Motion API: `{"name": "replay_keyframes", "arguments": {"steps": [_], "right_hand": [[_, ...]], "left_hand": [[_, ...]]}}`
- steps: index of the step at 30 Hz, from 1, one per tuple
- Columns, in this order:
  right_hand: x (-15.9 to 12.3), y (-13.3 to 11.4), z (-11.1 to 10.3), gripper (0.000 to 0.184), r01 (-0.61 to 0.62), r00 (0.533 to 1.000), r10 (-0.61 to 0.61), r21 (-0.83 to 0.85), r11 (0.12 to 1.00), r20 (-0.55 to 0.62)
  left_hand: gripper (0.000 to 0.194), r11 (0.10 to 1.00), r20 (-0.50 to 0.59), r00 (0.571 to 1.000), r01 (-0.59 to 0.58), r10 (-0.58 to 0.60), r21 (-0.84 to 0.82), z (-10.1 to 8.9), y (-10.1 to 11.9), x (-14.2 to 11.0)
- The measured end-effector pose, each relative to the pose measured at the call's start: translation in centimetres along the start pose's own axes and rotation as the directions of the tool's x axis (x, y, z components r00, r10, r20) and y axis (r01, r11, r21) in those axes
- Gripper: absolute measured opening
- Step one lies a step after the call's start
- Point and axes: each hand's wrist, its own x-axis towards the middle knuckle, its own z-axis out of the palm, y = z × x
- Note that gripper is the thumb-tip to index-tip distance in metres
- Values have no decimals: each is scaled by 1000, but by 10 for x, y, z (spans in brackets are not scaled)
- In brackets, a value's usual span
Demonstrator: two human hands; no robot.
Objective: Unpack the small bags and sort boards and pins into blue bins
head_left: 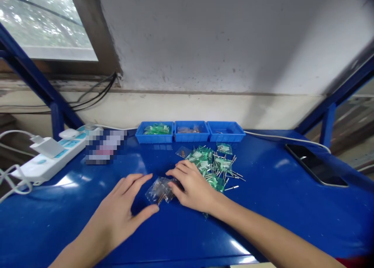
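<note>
Several small clear plastic bags [160, 191] with copper-coloured pieces inside lie in a heap between my hands on the blue table. To the left of the heap is my left hand [124, 201], fingers stretched and thumb apart, holding nothing. My right hand [193, 184] curves over the heap's right side, its thumb and fingers apart and touching the bags. Beyond and right of it spreads a pile of green bags [203, 159] and loose silver blind rivets [232, 187]. A single clear bag [182, 152] lies behind my right hand.
Three blue bins stand along the back: the left bin [154, 138] has green bags, the middle bin [192, 137] clear bags, the right bin [225, 138] a small thin piece. A power strip [49, 164] and a blurred-out item [105, 147] lie left; a phone [315, 164] lies right.
</note>
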Motion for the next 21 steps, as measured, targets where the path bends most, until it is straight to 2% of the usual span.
{"name": "replay_keyframes", "arguments": {"steps": [3,5,7,8,10,11,13,15,16,17,18,20,21], "right_hand": [[-2,-1,-3,28,-6,1000,7,17,1000,-24],[-2,-1,-4,27,-21,999,25,75,997,-48],[-2,-1,-6,29,-75,993,91,190,979,-77],[-1,-1,-7,29,-121,985,150,276,953,-84],[1,-1,-10,31,-233,951,301,487,842,-65],[2,0,-12,33,-275,927,372,588,760,-46],[4,1,-15,32,-299,882,470,744,598,-23],[5,4,-17,23,-268,850,525,823,501,-42],[4,6,-17,21,-250,838,542,837,486,-65],[4,7,-17,21,-235,827,553,833,501,-99],[3,9,-17,23,-225,820,553,804,550,-149],[-1,10,-17,23,-197,822,488,657,728,-295],[-2,9,-17,20,-161,838,407,547,822,-364]], "left_hand": [[19,1000,208,978,-8,11,-17,14,-10,23],[11,998,241,970,40,-27,-50,18,-10,35],[16,993,178,982,76,-60,-85,17,-3,46],[16,992,109,992,73,-62,-99,16,2,52],[13,994,-66,998,-10,3,-111,16,14,62],[9,989,-139,987,-94,79,-111,18,19,67],[4,948,-224,936,-300,272,-103,25,26,74],[11,884,-223,876,-456,427,-98,36,29,75],[13,867,-209,864,-485,457,-110,41,29,75],[13,868,-189,874,-476,448,-144,45,28,74],[13,879,-156,901,-430,404,-204,48,27,72],[11,893,-37,969,-238,243,-383,51,25,69],[13,871,51,987,-108,150,-480,50,25,68]]}}
